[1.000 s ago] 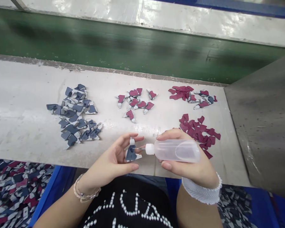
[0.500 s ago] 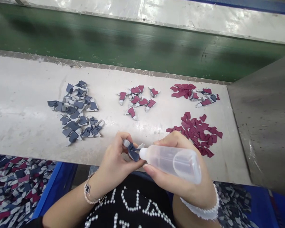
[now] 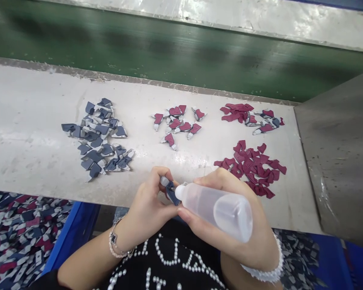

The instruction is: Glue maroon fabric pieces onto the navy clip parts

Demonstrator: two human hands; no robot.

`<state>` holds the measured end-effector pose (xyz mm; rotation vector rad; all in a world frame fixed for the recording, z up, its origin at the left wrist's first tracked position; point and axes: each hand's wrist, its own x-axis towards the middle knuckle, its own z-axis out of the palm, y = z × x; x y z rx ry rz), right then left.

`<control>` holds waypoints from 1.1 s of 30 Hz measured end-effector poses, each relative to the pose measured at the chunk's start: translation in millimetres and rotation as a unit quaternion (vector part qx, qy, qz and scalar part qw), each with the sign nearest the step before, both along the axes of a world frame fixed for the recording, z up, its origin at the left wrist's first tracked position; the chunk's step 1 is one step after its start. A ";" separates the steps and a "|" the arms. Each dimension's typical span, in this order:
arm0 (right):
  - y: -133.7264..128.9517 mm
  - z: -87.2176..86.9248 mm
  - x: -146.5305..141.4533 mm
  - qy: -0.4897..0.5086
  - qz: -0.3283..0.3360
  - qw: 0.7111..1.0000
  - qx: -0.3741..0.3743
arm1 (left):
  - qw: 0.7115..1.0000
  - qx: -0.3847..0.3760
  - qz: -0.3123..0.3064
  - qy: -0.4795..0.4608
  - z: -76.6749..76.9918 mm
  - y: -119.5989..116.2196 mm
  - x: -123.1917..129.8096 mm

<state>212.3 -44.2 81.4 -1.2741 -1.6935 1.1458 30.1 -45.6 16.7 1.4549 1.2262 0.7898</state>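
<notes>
My left hand [image 3: 153, 203] pinches a small dark blue and grey plastic part [image 3: 171, 192] between thumb and fingers, just past the table's near edge. In my right hand [image 3: 218, 223] lies a clear squeeze bottle [image 3: 219, 209], tilted with its white nozzle end against the blue part. The nozzle's very tip is hard to make out. Beyond my hands is a small group of grey parts with maroon faces [image 3: 184, 126]. A heap of blue and grey parts [image 3: 101, 139] lies to the left, and loose maroon pieces [image 3: 254, 165] lie to the right.
Another maroon pile [image 3: 236, 112] and a few assembled parts [image 3: 266, 123] sit at the back right. A metal panel [image 3: 339, 153] bounds the table [image 3: 33, 133] on the right. Blue bins stand below: one with mixed parts [image 3: 21, 229] at left, one with dark parts [image 3: 299, 257] at right.
The bottle has tipped a little, its base lower and its nozzle shifted slightly left along the blue part. The view has shifted slightly. Both hands keep their holds.
</notes>
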 end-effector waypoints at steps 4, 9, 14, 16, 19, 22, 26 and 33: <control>1.1 2.9 -1.4 -0.022 -0.017 0.999 0.019 | 1.000 0.015 0.002 -0.005 0.1 0.5 1.0; 0.9 3.7 -3.1 -0.035 0.017 0.999 0.027 | 0.999 0.031 0.002 0.014 0.8 1.1 1.3; 0.5 5.5 -1.9 -0.036 -0.008 0.999 0.019 | 0.999 0.033 0.000 0.017 0.5 2.1 1.7; 0.3 6.1 -1.5 -0.041 0.000 0.999 0.018 | 0.999 0.032 -0.003 0.012 0.8 2.3 1.9; 0.0 6.6 -1.3 -0.044 0.014 0.999 0.022 | 0.999 0.032 -0.003 0.007 1.2 2.2 1.9; -0.9 6.9 -0.3 -0.052 0.013 0.998 0.024 | 1.000 0.017 -0.003 -0.007 0.4 2.1 1.8; -1.3 7.8 1.7 -0.074 0.037 0.996 0.020 | 1.000 0.000 -0.001 -0.018 -0.7 2.6 2.0; 3.1 9.2 2.3 -0.045 0.029 0.999 0.006 | 0.998 0.043 -0.017 0.041 2.7 5.1 2.7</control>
